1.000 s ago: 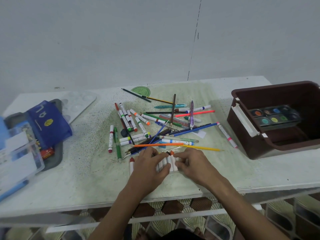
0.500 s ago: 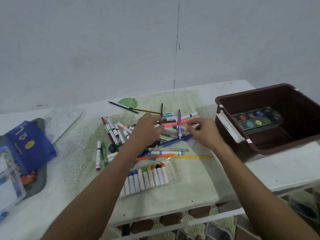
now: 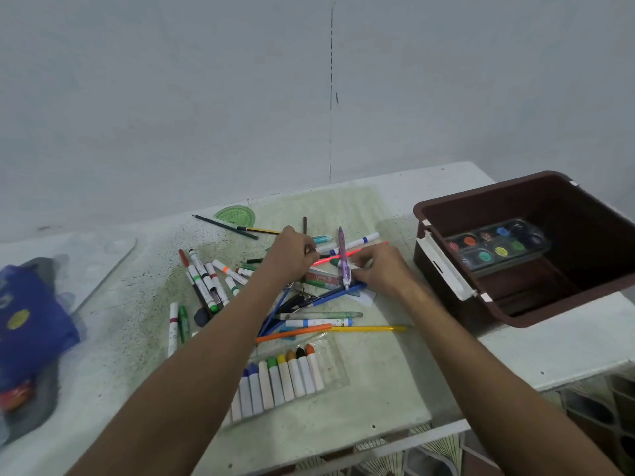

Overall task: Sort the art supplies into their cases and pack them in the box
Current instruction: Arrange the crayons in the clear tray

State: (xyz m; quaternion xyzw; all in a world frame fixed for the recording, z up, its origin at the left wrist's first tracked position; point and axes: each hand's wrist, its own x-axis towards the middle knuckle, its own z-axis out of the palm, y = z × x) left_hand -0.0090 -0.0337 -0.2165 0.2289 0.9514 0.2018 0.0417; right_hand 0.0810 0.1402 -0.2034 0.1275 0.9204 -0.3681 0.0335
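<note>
A heap of markers, pens and pencils (image 3: 309, 304) lies mid-table. My left hand (image 3: 292, 257) reaches into it, fingers curled, pinching the left end of a pink pen (image 3: 364, 249). My right hand (image 3: 378, 269) is curled down on the heap beside an upright-lying purple pen (image 3: 343, 249); its fingertips hide what they hold. A clear sleeve of crayons (image 3: 292, 372) lies near the front edge, untouched. The brown box (image 3: 508, 182) stands at the right with a watercolour set (image 3: 498, 247) inside.
A blue pouch (image 3: 31, 321) on a grey tray sits at the far left, with a white mixing palette (image 3: 103, 249) behind it. A green protractor (image 3: 235, 216) and a dark pencil (image 3: 223, 226) lie at the back. The table's front edge runs just below the crayons.
Both hands left the crayon sleeve at the front and moved back into the heap of pens. The sleeve now lies alone. The camera view shifted as well.
</note>
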